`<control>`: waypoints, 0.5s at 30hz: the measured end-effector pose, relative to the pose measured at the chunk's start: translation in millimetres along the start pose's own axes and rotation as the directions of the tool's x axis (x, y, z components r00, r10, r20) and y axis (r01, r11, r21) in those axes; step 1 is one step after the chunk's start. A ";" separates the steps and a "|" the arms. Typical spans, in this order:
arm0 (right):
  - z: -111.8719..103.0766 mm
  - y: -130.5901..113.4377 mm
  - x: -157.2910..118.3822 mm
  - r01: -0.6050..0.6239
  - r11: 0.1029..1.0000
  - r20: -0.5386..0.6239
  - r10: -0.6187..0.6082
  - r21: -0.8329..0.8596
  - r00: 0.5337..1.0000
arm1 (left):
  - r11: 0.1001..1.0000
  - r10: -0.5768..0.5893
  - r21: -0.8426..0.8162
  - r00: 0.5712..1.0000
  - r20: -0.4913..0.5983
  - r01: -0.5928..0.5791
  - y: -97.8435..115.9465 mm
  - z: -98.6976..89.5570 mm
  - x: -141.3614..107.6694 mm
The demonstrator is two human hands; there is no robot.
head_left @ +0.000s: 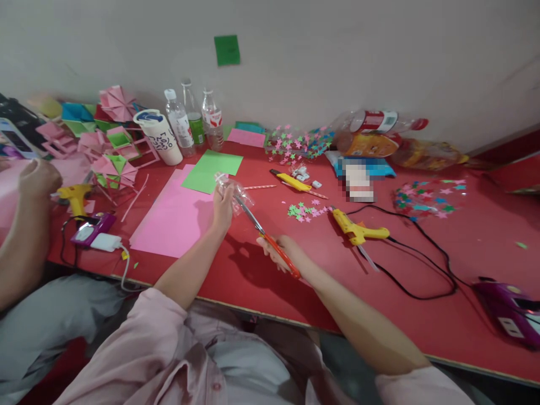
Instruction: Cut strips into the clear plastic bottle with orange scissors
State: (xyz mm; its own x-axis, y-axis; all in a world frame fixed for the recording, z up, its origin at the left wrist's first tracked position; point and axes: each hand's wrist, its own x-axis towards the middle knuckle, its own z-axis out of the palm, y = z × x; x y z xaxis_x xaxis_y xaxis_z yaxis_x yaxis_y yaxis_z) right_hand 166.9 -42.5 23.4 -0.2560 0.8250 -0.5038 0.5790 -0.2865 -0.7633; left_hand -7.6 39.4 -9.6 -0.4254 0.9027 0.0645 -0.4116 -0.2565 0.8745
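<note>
My left hand [223, 203] is closed around a clear plastic bottle piece [242, 203], held above the table's front middle. Red-handled scissors [276, 247] are gripped in my right hand [283, 254]. Their long metal blades point up and left and reach the plastic; whether they are cutting into it I cannot tell. Beneath and left of my left hand lie pink paper [172, 219] and a green sheet [213, 170]. Small green and pink paper stars [306, 211] are scattered just beyond my right hand.
A yellow glue gun [356, 228] with a black cord lies right, near a purple power strip [508, 312]. Behind are a yellow utility knife [293, 181], star-covered plastic pieces [295, 143] and lying bottles [379, 121]. Upright bottles [213, 121] stand back left. Another person's hand [40, 179] is far left.
</note>
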 end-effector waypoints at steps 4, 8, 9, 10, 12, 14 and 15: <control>0.8 -3.6 -0.4 -0.026 1.000 -0.013 0.026 -0.005 1.000 | 1.000 -0.017 -0.015 0.999 -0.036 0.016 1.0 0.3 0.3; -1.7 -5.1 -3.2 0.034 0.998 0.020 -0.035 0.045 0.999 | 1.000 0.012 0.006 1.000 -0.015 -0.012 0.6 -1.1 1.4; -2.3 -4.3 -3.3 0.057 0.996 0.031 -0.059 0.065 0.998 | 1.000 0.018 0.006 1.000 -0.008 -0.018 0.3 -1.3 1.5; -2.9 -3.1 -3.0 0.073 0.994 0.047 -0.078 0.085 0.996 | 1.000 0.021 0.003 1.000 -0.008 -0.021 0.0 -1.5 1.6; -3.5 0.4 -1.6 0.091 0.990 0.076 -0.100 0.110 0.992 | 1.000 0.025 -0.005 1.000 -0.018 -0.025 -0.6 -1.5 1.5; -3.9 3.7 0.1 0.092 0.989 0.098 -0.104 0.119 0.990 | 1.000 0.029 -0.007 0.999 -0.020 -0.029 -0.9 -1.5 1.4; -4.3 4.9 0.5 0.093 0.988 0.106 -0.106 0.123 0.989 | 1.000 0.030 -0.008 0.999 -0.016 -0.030 -0.8 -1.5 1.3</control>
State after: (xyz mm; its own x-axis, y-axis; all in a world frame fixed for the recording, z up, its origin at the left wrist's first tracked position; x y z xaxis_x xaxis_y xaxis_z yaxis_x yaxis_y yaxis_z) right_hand 172.9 -41.4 21.1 -0.3962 0.7946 -0.4600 0.4529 -0.2667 -0.8507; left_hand -9.0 40.3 -10.9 -0.4505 0.8889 0.0825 -0.4054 -0.2861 0.8682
